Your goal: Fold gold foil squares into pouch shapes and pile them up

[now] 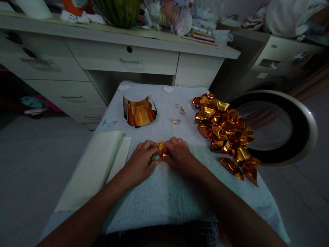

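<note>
Between my two hands lies a small piece of folded gold foil paper [160,145], partly hidden by my fingers. My left hand [144,158] pinches it from the left, and my right hand [180,155] grips its right side. Both hands rest low over the cloth-covered table [154,209]. Beyond them stands a curled stack of gold foil sheets [140,112]. A heap of folded gold foil pieces [223,127] covers the table's right side.
Pale paper sheets [89,168] lie at the left. Small foil scraps [176,121] dot the table's middle. A white drawer desk [128,61] stands behind, bearing a watermelon [118,12]. At right, the open round door of a washing machine [305,133] reaches close to the table.
</note>
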`<state>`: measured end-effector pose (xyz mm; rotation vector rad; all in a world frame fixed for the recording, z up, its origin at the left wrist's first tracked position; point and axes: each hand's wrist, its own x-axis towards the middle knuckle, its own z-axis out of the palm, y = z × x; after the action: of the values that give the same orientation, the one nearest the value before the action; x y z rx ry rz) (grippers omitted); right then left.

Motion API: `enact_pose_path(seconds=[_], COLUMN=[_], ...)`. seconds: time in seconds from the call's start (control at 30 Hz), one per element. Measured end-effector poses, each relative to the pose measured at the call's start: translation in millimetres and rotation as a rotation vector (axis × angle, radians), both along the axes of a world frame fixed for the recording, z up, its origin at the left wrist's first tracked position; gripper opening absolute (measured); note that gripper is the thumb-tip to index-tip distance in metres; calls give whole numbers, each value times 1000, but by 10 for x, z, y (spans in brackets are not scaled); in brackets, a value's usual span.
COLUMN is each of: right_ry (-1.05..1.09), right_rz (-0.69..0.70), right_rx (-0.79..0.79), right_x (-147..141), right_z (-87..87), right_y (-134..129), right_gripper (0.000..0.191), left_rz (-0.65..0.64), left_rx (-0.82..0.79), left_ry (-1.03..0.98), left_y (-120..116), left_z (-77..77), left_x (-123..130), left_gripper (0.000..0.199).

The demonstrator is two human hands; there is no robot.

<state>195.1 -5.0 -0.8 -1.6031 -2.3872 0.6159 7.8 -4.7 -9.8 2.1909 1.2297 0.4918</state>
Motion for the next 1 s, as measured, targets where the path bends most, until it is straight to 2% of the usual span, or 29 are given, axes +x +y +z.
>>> enact_pose_path(seconds=[0.27, 0.5, 0.87, 1.0], right_ry=[61, 42, 99, 88], right_rz=[59, 54, 161, 200], right_rx=[-29, -38, 52, 70], right_x=[67, 68, 139, 152], right_z=[60, 88, 58, 69], right_y=[-12, -21, -11, 7], right_gripper=[16, 28, 10, 9], left_rz=[-3, -19, -79, -84], left_rx=[11, 4, 106, 147], left_ry=[-16, -8, -6, -3], left_y=[-5, -3, -29, -28], left_z=[-33, 11, -28, -31], left_x=[-14, -15, -64, -64], left_gripper=[25, 27, 21, 19])
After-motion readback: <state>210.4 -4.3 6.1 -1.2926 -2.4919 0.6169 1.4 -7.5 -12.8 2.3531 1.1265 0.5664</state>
